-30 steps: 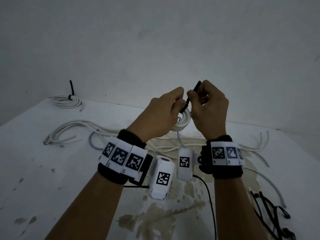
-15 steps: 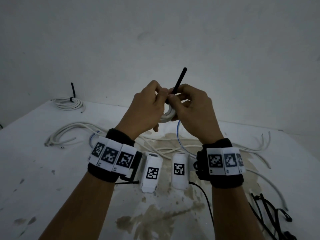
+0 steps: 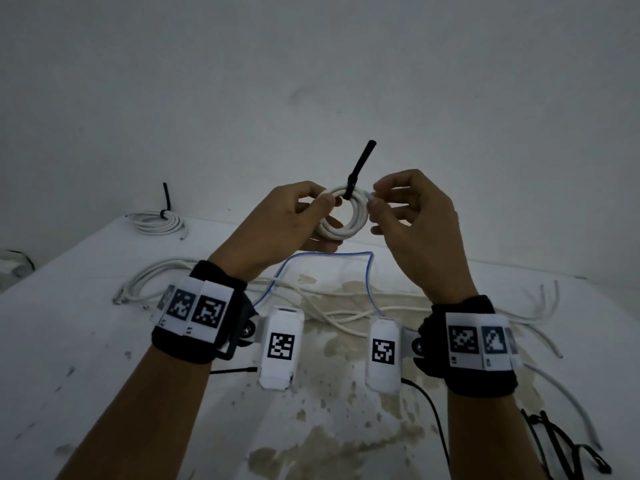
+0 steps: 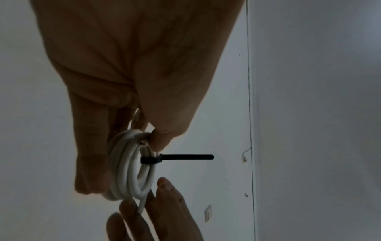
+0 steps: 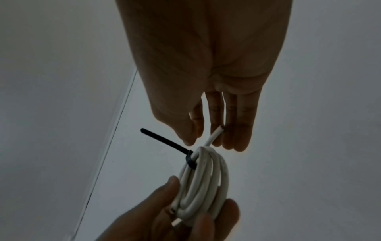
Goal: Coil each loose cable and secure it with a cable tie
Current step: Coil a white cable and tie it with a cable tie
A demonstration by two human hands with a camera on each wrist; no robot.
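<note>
Left hand (image 3: pixel 277 223): your fingers and thumb are curled round the left side of the coil (image 3: pixel 343 216), thumb on the near face and fingers behind it — a firm hold, raised above the tabletop (image 3: pixel 69 341).
Right hand (image 3: pixel 415 223): level with your left and just right of it; thumb and fingertips pinch the short free end of the cable where it leaves the coil's right edge, the other fingers loosely bent.
Coil: white, several turns, held between your two hands with its opening facing you.
Tie (image 3: pixel 358 168): black, cinched round the top of the coil between your two thumbs; its tail sticks up and slightly right, clear of both hands. From the left wrist the band (image 4: pixel 151 159) sits just below your thumb tip with the tail pointing away to the side.
Free end (image 5: pixel 214 135): from the right wrist it is a short straight stub rising out of the coil toward your fingertips.
Tied coil (image 3: pixel 157 221): far beyond your left hand, near the wall — white, with its own black tie standing up.
Loose cables (image 3: pixel 329 306): white lengths sprawled on the tabletop under and beyond both wrists, spreading out past your right wrist.
Blue wire (image 3: pixel 332 256): thin, arching on the tabletop just below your hands.
Spare ties (image 3: pixel 568 448): a black bundle on the tabletop, near your right forearm on its outer side.
Tabletop: white, with brown stains under your forearms.
</note>
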